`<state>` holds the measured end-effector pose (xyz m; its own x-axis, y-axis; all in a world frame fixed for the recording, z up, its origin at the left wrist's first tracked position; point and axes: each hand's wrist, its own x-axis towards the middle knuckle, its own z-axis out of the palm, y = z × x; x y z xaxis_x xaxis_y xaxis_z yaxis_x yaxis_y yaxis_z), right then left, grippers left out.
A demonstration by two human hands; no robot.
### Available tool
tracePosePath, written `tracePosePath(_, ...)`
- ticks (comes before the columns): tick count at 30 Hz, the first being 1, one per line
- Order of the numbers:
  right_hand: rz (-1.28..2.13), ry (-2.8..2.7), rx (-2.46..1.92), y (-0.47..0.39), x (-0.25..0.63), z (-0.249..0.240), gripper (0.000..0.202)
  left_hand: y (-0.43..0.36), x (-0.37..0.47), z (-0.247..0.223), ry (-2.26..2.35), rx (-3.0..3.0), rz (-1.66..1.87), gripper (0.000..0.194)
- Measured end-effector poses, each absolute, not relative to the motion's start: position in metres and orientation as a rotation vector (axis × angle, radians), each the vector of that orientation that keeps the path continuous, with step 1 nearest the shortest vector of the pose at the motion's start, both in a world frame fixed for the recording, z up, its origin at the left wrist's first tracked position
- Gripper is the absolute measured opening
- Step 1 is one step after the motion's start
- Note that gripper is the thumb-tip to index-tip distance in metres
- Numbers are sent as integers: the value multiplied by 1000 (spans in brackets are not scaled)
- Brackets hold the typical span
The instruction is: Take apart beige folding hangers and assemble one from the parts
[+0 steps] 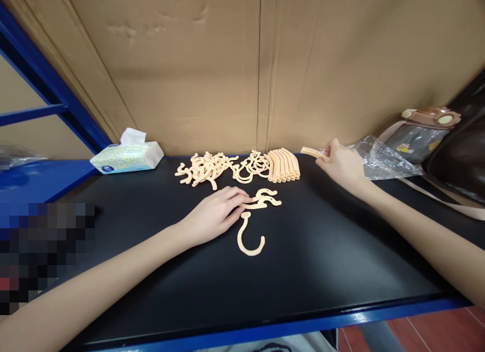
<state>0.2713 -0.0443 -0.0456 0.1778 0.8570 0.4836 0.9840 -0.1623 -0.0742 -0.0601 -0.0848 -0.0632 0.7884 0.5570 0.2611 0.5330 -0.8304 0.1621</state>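
My left hand (220,213) rests low over the middle of the table, its fingers closed on the near ends of cream plastic hanger arms (261,200) with wavy, hooked tips. Just below those fingers lies a cream plastic hanger hook (250,252), its round end close to the fingertips. Off to the right, my right hand (344,165) pinches a cream plastic strip (312,151) between thumb and fingers, held a little above the table's far side. Part of the strip is hidden by the fingers.
Behind my left hand lie a heap of hanger arms (208,167), a small pile of hooks (244,175) and a neat stack of curved strips (283,165). A tissue pack (127,157) is at far left. Clear plastic film (379,160) and a strapped bottle (420,140) are at right.
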Motion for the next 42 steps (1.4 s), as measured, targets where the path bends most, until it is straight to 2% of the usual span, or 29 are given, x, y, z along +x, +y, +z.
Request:
tracePosePath(5, -561, -1730, -1794, -63, 256, -23, 13, -86, -60, -63, 896, 2879, 446, 30)
tracePosePath(10, -634, -1955, -1515, -90, 225, -27, 9, -85, -60, -63, 888, 2878, 455, 30)
tracePosePath(17, -413, -2557, -1059, -113, 200, -38, 5, -86, -59, -62, 895, 2892, 438, 28)
tracePosePath(27, -123, -2778, -1072, -114, 198, -42, 10, -85, -59, -63, 900, 2892, 445, 29)
tracePosePath(42, -118, -2817, -939, -110, 198, -52, 2, -85, -60, -65, 898, 2866, 471, 30)
